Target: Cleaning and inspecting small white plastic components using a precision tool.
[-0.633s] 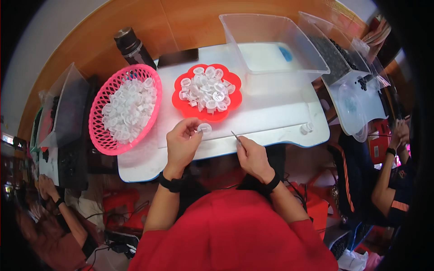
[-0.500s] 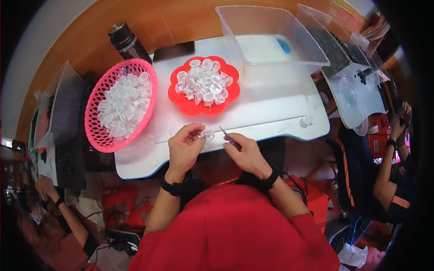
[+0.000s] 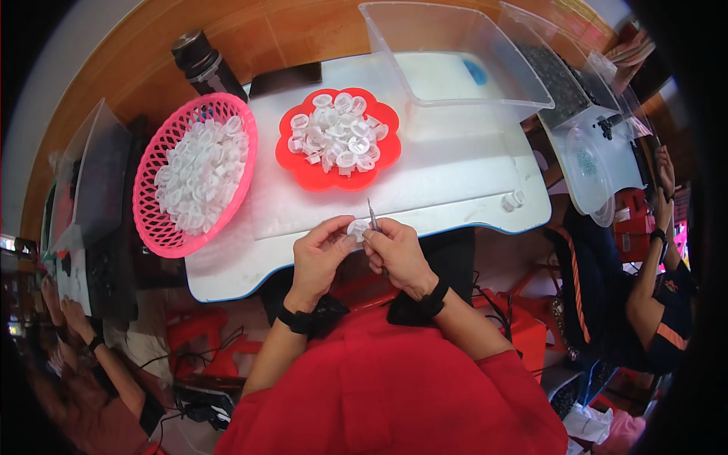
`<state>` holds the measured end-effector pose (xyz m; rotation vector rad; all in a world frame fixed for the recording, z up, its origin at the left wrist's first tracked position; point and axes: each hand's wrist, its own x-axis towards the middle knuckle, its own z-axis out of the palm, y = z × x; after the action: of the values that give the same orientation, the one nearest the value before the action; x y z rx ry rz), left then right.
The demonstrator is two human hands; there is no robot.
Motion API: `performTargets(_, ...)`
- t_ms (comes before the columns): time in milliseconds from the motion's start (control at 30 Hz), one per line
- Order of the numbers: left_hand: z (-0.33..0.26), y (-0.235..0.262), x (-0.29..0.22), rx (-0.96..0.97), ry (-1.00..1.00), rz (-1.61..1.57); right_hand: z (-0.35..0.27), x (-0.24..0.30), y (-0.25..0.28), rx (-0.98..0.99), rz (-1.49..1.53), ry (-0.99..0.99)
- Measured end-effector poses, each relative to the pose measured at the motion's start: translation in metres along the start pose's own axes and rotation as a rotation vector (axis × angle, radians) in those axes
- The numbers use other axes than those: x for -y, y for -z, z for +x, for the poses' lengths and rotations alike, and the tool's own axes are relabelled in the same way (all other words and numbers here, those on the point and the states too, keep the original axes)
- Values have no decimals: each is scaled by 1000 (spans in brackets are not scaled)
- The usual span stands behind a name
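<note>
My left hand (image 3: pixel 318 254) pinches a small white plastic ring piece (image 3: pixel 356 228) at the near edge of the white table (image 3: pixel 455 174). My right hand (image 3: pixel 394 254) grips thin metal tweezers (image 3: pixel 372 215), whose tip points up beside the piece. Both hands meet close together. Just beyond them lies a red flower-shaped tray (image 3: pixel 337 140) heaped with several white ring pieces. To the left, a pink mesh basket (image 3: pixel 196 173) holds many more of them.
A clear plastic bin (image 3: pixel 447 53) stands at the back right. A lone white piece (image 3: pixel 513 201) lies near the table's right edge. A black cylinder (image 3: pixel 201 57) stands at the back left. Other people's arms (image 3: pixel 660 250) work at the right and lower left.
Both hands have drawn together and nearer to me at the table's edge. The tweezers now stand upright against the white piece instead of slanting off to the right.
</note>
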<state>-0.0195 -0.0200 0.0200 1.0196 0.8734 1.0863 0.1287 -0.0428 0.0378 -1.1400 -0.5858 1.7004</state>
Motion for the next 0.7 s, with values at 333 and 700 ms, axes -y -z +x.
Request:
performTargets(333,8,17,12,1,-27,24,-6,6,2,-11,-415,27)
performTargets(700,14,27,15,77,68,-151,-14,1,7,108,-817,286)
